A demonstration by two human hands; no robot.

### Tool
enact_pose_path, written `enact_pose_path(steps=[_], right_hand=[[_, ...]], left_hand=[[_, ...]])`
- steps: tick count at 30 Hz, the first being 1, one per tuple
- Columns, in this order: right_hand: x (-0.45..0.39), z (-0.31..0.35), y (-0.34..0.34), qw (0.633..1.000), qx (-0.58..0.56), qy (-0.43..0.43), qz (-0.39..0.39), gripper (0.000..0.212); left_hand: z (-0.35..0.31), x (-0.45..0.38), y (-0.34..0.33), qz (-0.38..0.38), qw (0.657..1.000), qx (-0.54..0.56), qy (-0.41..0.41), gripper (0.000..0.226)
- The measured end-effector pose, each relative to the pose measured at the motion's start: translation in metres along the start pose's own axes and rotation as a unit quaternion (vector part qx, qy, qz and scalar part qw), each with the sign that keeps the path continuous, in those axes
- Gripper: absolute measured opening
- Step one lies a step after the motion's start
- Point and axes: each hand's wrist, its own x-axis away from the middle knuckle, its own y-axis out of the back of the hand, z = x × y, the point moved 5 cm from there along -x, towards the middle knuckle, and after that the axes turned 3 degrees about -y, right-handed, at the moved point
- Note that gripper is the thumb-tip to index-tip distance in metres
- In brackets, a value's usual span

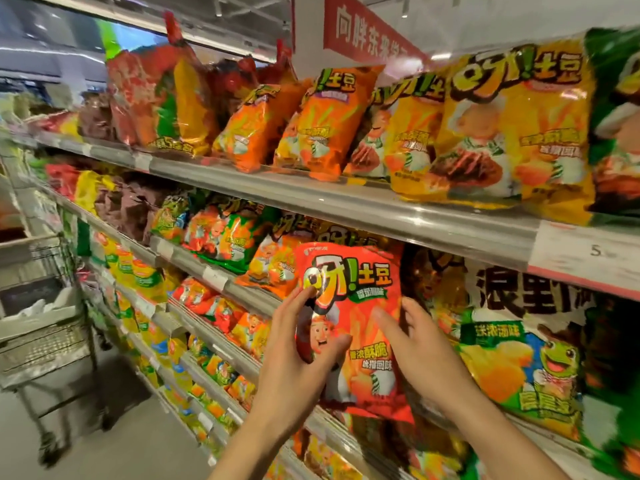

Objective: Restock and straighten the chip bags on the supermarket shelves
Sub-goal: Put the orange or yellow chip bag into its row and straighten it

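You are standing in a supermarket aisle: tiered metal shelves [346,199] packed with bright chip bags [512,133] fill the right, price labels [585,258] line their edges, and a wire shopping cart [45,334] waits lower left.

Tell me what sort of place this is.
Most likely a supermarket snack aisle: long tiered shelves packed with chip bags, a price label on the shelf edge, and a wire shopping cart standing in the aisle.

A wire shopping cart [45,317] stands on the grey floor [114,441]; a red sign [367,32] hangs overhead.
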Motion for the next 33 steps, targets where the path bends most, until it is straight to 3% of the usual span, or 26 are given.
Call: enact_pose_path(steps=[2,7,12,15,18,22,24,29,33], right_hand=[[-0.003,0.005,-0.001,0.999,0.028,0.000,-0.029,0.050],[-0.004,0.014,0.005,0.982,0.156,-0.019,-0.108,0.067],[0.011,0.021,0.012,0.942,0.276,-0.010,-0.192,0.075],[0.026,0.029,0.020,0.897,0.364,0.016,-0.250,0.068],[0.046,0.033,0.039,0.827,0.462,0.026,-0.319,0.062],[0.065,0.024,0.069,0.776,0.490,0.000,-0.397,0.063],[0.063,0.015,0.081,0.776,0.476,-0.049,-0.411,0.075],[0.045,-0.010,0.095,0.815,0.391,-0.179,-0.387,0.122],[0.041,-0.015,0.097,0.826,0.368,-0.155,-0.397,0.119]], left_hand=[[0.007,-0.013,-0.002,0.013,1.000,0.014,-0.015,0.069],[0.018,-0.038,-0.012,0.071,0.993,0.077,-0.048,0.067],[0.022,-0.049,-0.025,0.107,0.987,0.105,-0.062,0.069],[0.022,-0.056,-0.032,0.114,0.984,0.120,-0.070,0.070],[0.022,-0.063,-0.038,0.122,0.982,0.122,-0.079,0.070],[0.022,-0.071,-0.044,0.131,0.981,0.120,-0.084,0.071],[0.019,-0.074,-0.047,0.131,0.980,0.118,-0.094,0.071],[0.018,-0.077,-0.051,0.134,0.980,0.112,-0.090,0.073],[0.016,-0.077,-0.051,0.133,0.981,0.108,-0.092,0.072]])
